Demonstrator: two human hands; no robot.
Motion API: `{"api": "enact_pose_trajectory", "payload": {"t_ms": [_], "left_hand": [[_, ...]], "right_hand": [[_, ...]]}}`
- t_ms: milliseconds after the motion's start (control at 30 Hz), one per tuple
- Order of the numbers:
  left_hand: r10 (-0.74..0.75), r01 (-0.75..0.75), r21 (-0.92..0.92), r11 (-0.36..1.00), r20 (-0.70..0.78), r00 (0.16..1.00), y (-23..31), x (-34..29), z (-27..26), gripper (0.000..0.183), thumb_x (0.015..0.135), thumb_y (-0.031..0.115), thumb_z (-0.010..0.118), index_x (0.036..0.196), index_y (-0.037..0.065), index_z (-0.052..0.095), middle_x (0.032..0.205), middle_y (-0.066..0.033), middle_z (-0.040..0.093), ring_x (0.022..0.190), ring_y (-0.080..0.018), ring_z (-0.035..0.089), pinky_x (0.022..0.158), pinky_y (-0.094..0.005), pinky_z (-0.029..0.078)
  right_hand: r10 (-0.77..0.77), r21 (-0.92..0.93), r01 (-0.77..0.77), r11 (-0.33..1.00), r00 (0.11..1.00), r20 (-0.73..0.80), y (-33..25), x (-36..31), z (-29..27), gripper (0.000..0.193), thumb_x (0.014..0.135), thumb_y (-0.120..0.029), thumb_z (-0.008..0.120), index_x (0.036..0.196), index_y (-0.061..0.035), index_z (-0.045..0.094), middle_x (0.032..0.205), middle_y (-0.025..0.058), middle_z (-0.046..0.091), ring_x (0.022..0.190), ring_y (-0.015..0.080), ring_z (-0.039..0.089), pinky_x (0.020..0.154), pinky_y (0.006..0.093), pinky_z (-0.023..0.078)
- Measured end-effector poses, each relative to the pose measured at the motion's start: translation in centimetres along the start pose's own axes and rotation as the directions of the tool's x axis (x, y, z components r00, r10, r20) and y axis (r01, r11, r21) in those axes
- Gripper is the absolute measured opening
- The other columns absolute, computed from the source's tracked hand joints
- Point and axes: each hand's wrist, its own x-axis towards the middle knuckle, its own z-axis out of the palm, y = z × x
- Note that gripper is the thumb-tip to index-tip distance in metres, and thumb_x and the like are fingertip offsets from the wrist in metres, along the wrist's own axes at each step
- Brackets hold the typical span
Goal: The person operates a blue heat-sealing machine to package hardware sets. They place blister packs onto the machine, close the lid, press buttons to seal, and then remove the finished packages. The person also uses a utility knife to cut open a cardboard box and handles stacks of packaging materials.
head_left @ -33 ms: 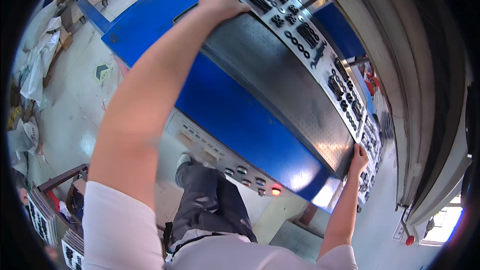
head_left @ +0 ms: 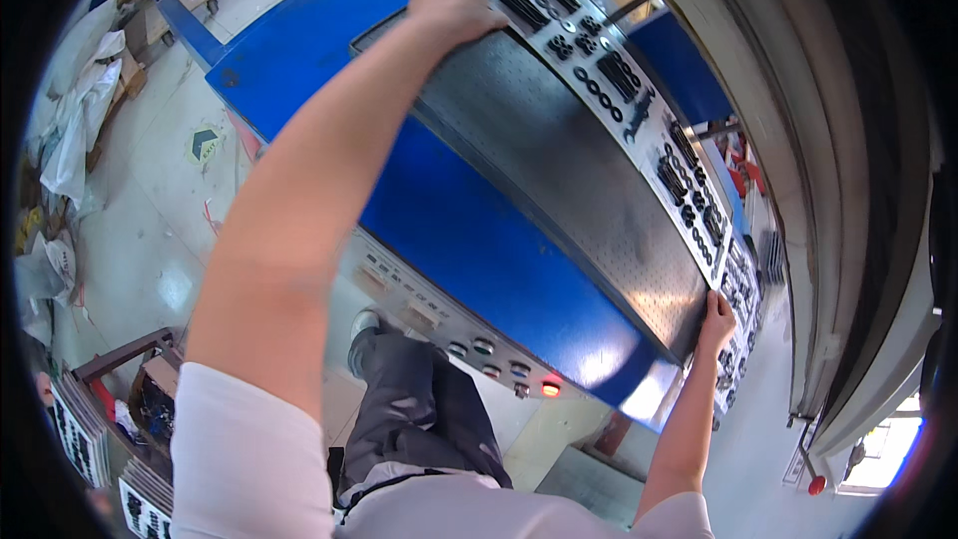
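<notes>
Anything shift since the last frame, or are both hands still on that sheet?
Nothing visibly changed. The left hand and right hand still grip opposite ends of the long white sheet of black parts on the blue machine.

the machine body (head_left: pixel 469 230) is bright blue. the table (head_left: pixel 559 160) on top is dark grey steel, dotted all over with a fine grid of small holes. along its far edge lies a white sheet (head_left: pixel 639 100) patterned with black cut-out shapes (bars, rings, small blocks). the control strip (head_left: pixel 439 324) is pale grey with one glowing red light (head_left: pixel 551 389). sleeves (head_left: pixel 239 459) are white, trousers (head_left: pixel 409 409) grey, and the floor (head_left: pixel 150 200) pale grey-green.
</notes>
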Motion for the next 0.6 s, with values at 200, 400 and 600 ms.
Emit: {"api": "enact_pose_trajectory", "payload": {"t_ms": [200, 400, 600], "left_hand": [[-0.116, 0.128, -0.057, 0.99, 0.178, 0.977, 1.6, 0.3, -1.0, 0.064, 0.078, 0.054, 0.072, 0.129, 0.016, 0.067, 0.136, -0.0091, 0.053, 0.129, -0.0284, 0.047, 0.103, -0.046, 0.037], [-0.08, 0.021, -0.309, 0.951, -0.18, 0.98, 0.8, -3.8, -0.5, 0.059, 0.083, 0.034, 0.076, 0.133, 0.007, 0.059, 0.134, -0.0155, 0.052, 0.12, -0.0368, 0.052, 0.099, -0.0458, 0.045], [-0.322, 0.09, -0.584, 0.807, -0.307, 0.896, -2.3, -27.1, -11.9, 0.035, 0.084, -0.003, 0.062, 0.118, 0.001, 0.057, 0.117, -0.0204, 0.056, 0.11, -0.0397, 0.056, 0.095, -0.0427, 0.046]], "right_hand": [[-0.109, -0.053, 0.105, 0.993, 0.992, -0.07, 2.6, 1.9, 1.6, 0.044, 0.09, -0.041, 0.072, 0.111, -0.0023, 0.075, 0.094, 0.0113, 0.076, 0.084, 0.0183, 0.07, 0.08, 0.032, 0.051], [0.031, 0.157, -0.045, 0.987, 0.995, 0.09, 3.4, 2.1, 2.0, 0.043, 0.09, -0.035, 0.075, 0.115, 0.0005, 0.071, 0.101, 0.0074, 0.072, 0.091, 0.0159, 0.065, 0.086, 0.0281, 0.049], [0.011, 0.026, -0.009, 1.0, 0.996, -0.086, 2.4, 1.5, 0.9, 0.037, 0.088, -0.015, 0.071, 0.123, -0.0046, 0.064, 0.103, 0.0101, 0.069, 0.091, 0.0217, 0.066, 0.081, 0.0363, 0.052]]}}
